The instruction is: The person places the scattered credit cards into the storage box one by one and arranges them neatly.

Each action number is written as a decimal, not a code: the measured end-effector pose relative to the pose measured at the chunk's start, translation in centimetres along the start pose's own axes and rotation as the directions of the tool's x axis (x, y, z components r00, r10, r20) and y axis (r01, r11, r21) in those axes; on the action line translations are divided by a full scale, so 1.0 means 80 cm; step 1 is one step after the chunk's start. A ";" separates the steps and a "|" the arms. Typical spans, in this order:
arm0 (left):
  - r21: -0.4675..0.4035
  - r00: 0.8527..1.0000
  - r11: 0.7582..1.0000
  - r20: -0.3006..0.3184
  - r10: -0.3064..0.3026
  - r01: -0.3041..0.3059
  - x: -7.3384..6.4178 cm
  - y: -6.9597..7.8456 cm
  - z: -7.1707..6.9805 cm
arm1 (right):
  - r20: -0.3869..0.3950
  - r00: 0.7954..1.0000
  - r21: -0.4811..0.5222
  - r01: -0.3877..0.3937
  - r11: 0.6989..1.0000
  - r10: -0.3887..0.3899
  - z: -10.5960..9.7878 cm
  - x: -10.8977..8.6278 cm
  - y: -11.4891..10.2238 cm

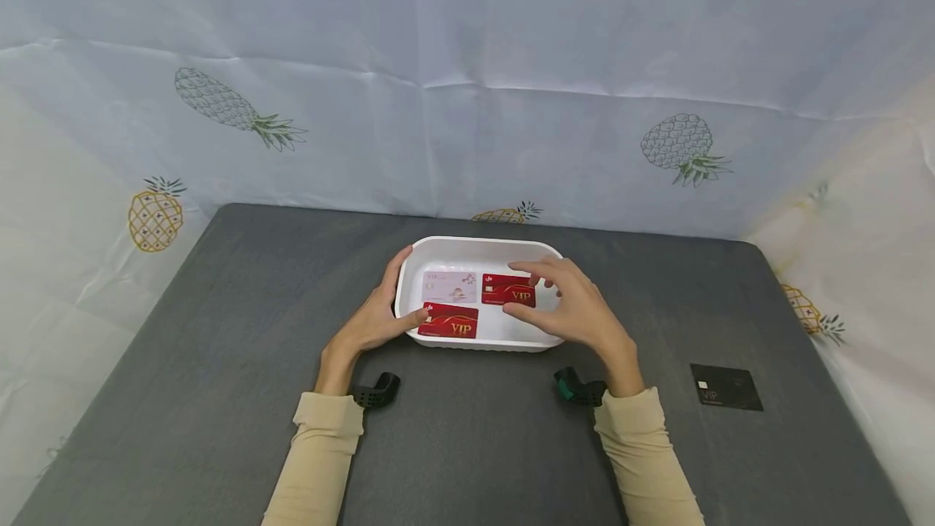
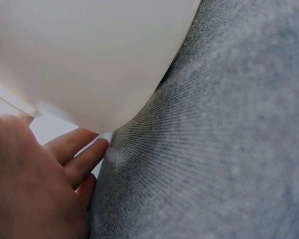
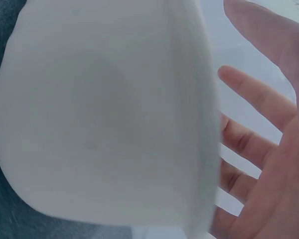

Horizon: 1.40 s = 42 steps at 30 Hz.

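A white tray stands on the grey table with three cards in it. At its back left lies a pale pink card; a red VIP card lies to the right of that. Another red VIP card lies at the front left. My left hand grips the tray's left end, thumb over the rim beside the front red card, fingers along the outer wall. Over the tray's right part hovers my right hand, thumb and fingers spread apart with nothing between them, its fingertips overlapping the right red card in the head view.
On the table to the right of my right forearm lies a black VIP card. A white cloth printed with pineapples hangs behind the table and along its sides. Each wrist wears a black strap mount.
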<state>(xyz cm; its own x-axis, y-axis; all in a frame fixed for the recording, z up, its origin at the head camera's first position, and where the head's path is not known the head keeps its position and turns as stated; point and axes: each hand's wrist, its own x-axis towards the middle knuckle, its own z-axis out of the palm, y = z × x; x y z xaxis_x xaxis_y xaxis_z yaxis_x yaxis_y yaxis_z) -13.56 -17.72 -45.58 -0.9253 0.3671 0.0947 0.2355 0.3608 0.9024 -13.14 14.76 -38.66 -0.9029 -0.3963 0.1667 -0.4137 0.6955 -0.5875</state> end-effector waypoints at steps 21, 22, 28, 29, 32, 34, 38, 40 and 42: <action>-0.031 1.000 1.000 0.011 0.001 -0.001 -0.002 -0.001 0.000 | -0.020 0.999 -0.054 0.035 0.998 -0.036 -0.031 -0.025 0.026; -0.030 1.000 1.000 0.010 0.004 -0.004 -0.002 -0.001 0.000 | -0.020 0.999 -0.054 0.036 0.998 -0.038 -0.032 -0.026 0.026; -0.029 1.000 1.000 0.007 0.011 -0.011 -0.001 -0.002 0.001 | -0.030 0.998 -0.063 0.049 0.997 -0.051 -0.042 -0.034 0.034; -0.030 1.000 1.000 0.008 0.009 -0.008 -0.001 -0.001 0.001 | -0.029 0.998 -0.062 0.047 0.997 -0.049 -0.044 -0.036 0.036; -0.028 1.000 1.000 0.009 0.005 -0.004 0.000 -0.001 0.001 | -0.020 0.999 -0.065 0.040 0.997 -0.041 -0.049 -0.043 0.042; -0.027 1.000 1.000 0.010 0.003 -0.003 0.001 0.000 0.001 | -0.011 0.999 -0.063 0.030 0.998 -0.030 -0.052 -0.049 0.047; -0.024 1.000 1.000 0.008 -0.001 0.001 0.001 0.000 0.001 | -0.011 0.999 -0.071 0.029 0.997 -0.030 -0.059 -0.059 0.055; -0.026 1.000 1.000 0.008 -0.004 0.005 0.001 0.001 0.001 | -0.016 0.999 -0.077 0.039 0.996 -0.040 -0.061 -0.063 0.060; -0.027 1.000 1.000 0.007 -0.005 0.005 0.001 0.001 0.001 | -0.016 0.999 -0.076 0.042 0.996 -0.043 -0.064 -0.067 0.064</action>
<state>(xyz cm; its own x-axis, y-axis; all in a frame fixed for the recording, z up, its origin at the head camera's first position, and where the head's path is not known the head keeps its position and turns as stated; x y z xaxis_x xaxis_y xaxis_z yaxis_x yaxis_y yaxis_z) -13.58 -17.63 -45.54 -0.9243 0.3716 0.0872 0.2227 0.3392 0.9140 -11.00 23.53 -38.49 -0.8858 -0.4165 0.2045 -0.4590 0.7219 -0.5178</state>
